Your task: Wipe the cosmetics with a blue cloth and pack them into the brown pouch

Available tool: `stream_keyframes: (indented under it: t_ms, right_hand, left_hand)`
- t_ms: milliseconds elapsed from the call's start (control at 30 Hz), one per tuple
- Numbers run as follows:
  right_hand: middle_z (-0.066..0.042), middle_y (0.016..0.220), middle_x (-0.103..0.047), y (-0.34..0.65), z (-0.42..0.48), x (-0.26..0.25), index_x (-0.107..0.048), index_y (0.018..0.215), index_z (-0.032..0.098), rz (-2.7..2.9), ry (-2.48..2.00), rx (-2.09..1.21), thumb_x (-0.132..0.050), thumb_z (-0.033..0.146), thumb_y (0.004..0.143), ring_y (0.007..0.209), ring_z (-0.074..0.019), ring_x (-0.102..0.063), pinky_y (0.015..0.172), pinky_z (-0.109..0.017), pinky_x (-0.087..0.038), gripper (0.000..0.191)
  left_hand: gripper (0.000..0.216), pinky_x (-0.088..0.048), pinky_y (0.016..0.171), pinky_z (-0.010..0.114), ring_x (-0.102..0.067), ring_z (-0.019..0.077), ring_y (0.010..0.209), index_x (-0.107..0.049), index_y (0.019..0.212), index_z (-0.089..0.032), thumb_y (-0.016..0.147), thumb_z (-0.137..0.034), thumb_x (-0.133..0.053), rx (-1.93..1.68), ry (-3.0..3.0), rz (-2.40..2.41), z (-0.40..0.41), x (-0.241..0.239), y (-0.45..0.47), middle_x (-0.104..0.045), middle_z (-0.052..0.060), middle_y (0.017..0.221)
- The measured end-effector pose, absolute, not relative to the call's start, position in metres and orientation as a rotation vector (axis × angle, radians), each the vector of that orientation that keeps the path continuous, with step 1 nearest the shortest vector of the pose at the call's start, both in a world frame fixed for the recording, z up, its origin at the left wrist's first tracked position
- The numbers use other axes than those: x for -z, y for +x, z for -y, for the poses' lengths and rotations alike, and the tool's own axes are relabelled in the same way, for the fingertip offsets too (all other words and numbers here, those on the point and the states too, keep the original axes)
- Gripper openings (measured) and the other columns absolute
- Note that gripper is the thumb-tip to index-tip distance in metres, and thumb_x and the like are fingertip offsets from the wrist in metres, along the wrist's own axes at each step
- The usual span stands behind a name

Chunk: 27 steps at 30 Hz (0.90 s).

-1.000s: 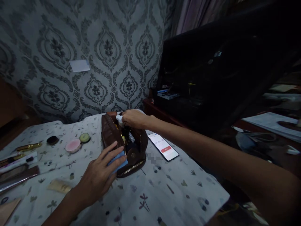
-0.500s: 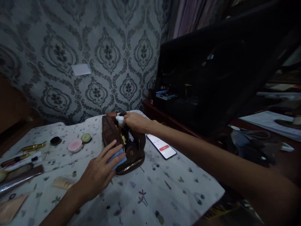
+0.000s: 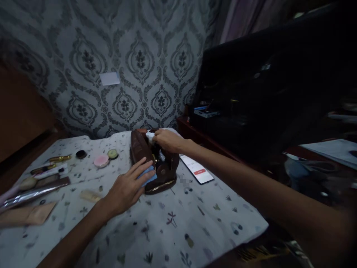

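Observation:
A brown leather pouch [image 3: 139, 150] lies open on a floral tablecloth [image 3: 178, 223]. My left hand [image 3: 126, 188] rests against its near side with the fingers stretched out, pressing a small blue thing [image 3: 147, 176] to the pouch. My right hand [image 3: 167, 140] is closed over the pouch's open top, pinching a small white-capped item [image 3: 150, 136]. Dark and shiny things show inside the pouch.
A lit phone [image 3: 196, 169] lies right of the pouch. Cosmetics lie to the left: a pink compact [image 3: 100, 160], a green round tin [image 3: 113, 153], a black lid [image 3: 81, 153], gold tubes [image 3: 58, 158], long packets [image 3: 36, 191]. A dark cabinet [image 3: 264, 93] stands at the right.
The view has shifted, so everything sits further right in frame. My right hand has stayed at the pouch's top with the white-capped item; my left hand keeps pressing the blue thing.

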State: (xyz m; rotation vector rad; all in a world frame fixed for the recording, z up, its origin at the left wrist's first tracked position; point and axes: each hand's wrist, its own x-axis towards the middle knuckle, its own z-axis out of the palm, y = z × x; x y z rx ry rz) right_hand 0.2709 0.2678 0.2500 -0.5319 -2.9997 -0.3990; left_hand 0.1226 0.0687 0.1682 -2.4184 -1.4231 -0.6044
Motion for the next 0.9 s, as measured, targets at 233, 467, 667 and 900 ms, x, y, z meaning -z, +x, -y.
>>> stream_keyframes:
  t_ms: [233, 467, 667, 900]
  right_hand:
    - [-0.014, 0.121, -0.064, 0.275, -0.225, -0.234, -0.068, 0.111, 0.015, 2.525, -0.369, 0.170, -0.045, 0.015, 0.096, 0.111, -0.0262, -0.056, 0.093, -0.040, -0.045, 0.028]
    - [-0.010, 0.096, -0.067, 0.257, -0.115, -0.188, -0.064, 0.110, 0.016, 2.436, 0.059, -0.259, -0.042, 0.011, 0.097, 0.092, -0.0203, -0.059, 0.081, -0.032, -0.050, 0.026]
    - [-0.012, 0.111, -0.063, 0.197, -0.074, -0.135, -0.063, 0.112, 0.015, 2.782, -0.545, -0.679, -0.054, 0.030, 0.097, 0.101, -0.0232, -0.061, 0.085, -0.035, -0.049, 0.024]
    - [-0.012, 0.110, -0.064, 0.171, -0.068, -0.110, -0.065, 0.104, 0.018, 2.773, -0.749, -0.659, -0.053, 0.028, 0.095, 0.105, -0.0246, -0.059, 0.086, -0.035, -0.047, 0.018]
  left_hand:
    - [0.043, -0.058, 0.089, 0.038, -0.053, 0.0258, 0.129, -0.047, 0.133, -0.018, 0.092, -0.008, -0.038, 0.620, -2.372, 1.522, -0.026, -0.130, 0.111, -0.056, 0.016, 0.136]
    - [0.032, -0.053, 0.089, 0.038, -0.060, 0.0234, 0.107, -0.058, 0.123, -0.018, 0.096, -0.021, -0.042, 0.762, -2.068, 1.969, 0.005, -0.129, 0.045, -0.065, 0.011, 0.115]
    - [0.035, -0.047, 0.095, 0.037, -0.061, 0.0226, 0.103, -0.064, 0.109, -0.016, 0.099, -0.040, -0.040, 1.067, -1.896, 2.243, 0.009, -0.121, 0.009, -0.069, 0.010, 0.109]
    - [0.039, -0.046, 0.086, 0.033, -0.058, 0.0197, 0.094, -0.067, 0.096, -0.018, 0.103, -0.035, -0.032, 0.773, -2.105, 2.107, 0.015, -0.108, 0.012, -0.069, 0.006, 0.094]
